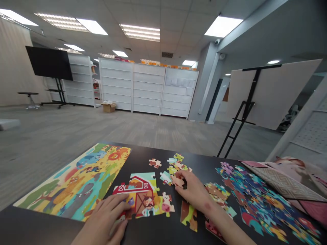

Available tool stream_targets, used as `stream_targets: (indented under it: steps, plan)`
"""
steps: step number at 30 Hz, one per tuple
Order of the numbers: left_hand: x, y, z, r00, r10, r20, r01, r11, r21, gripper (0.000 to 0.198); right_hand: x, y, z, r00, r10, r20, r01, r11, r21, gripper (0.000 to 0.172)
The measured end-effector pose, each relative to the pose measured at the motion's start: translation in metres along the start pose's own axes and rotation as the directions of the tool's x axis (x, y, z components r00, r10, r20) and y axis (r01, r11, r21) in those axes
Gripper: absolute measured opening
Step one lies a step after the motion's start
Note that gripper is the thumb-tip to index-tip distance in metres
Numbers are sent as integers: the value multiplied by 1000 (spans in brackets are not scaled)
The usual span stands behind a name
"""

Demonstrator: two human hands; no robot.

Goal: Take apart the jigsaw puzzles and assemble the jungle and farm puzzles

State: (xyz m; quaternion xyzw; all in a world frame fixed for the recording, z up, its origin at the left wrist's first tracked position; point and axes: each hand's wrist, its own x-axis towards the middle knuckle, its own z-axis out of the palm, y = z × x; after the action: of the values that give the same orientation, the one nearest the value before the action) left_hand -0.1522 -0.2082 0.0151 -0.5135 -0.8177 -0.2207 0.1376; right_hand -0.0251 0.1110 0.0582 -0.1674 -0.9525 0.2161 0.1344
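Red barn puzzle section [138,195] lies under L hand [102,221], fingers spread, pressing its lower edge. R hand [191,189] pinches tan piece [177,180] between fingertips. Risk: wrist drag or uneven press splits joins. Loose pieces [255,200] nr. edge of black table [143,160] can slide off. Picture sheet [71,180] lies L of section.

On the surface [138,160], a picture sheet [71,182] lies at left, joined jigsaw pieces [143,197] sit just right of it, and loose pieces [255,204] spread further right, beside a folded cloth [283,183].
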Motion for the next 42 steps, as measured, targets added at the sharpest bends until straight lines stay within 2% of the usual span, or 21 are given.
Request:
stream_targets:
  steps: [4,8,10,13,16,20,29,33,35,38,42]
  plan:
    - [2,-3,6,998,-61,-9,61,998,-9,29,4,3,-3,999,49,-15,-46,987,156,54]
    - [9,0,5,994,-112,-8,112,993,-29,26,6,-1,-2,996,70,55,-88,877,472,35]
    - [11,3,2,994,-110,0,110,993,-33,25,5,-5,1,992,68,103,-117,788,604,35]
    - [10,5,-4,995,-95,-5,95,995,-34,25,2,-11,3,985,62,160,-158,692,705,41]
    - [8,5,-4,996,-89,-30,88,995,-36,26,-1,-16,3,984,44,172,-157,669,727,44]
    - [7,4,-1,994,-106,-35,105,994,-32,27,-3,-24,-1,983,62,174,-168,685,709,50]
    - [8,8,-5,992,-127,17,127,992,-16,29,-8,-35,-5,963,74,258,-240,669,703,35]
    - [8,10,-8,990,-139,37,139,990,-15,30,-8,-33,-2,962,76,262,-248,639,728,35]
    - [9,11,-10,989,-142,45,143,990,-18,30,-7,-31,0,966,77,247,-239,635,735,43]
    - [10,12,-12,989,-141,46,142,990,-26,30,-6,-29,0,974,80,214,-210,685,697,46]
    - [10,12,-12,987,-148,62,150,988,-35,29,-6,-29,-2,979,79,190,-183,756,629,35]
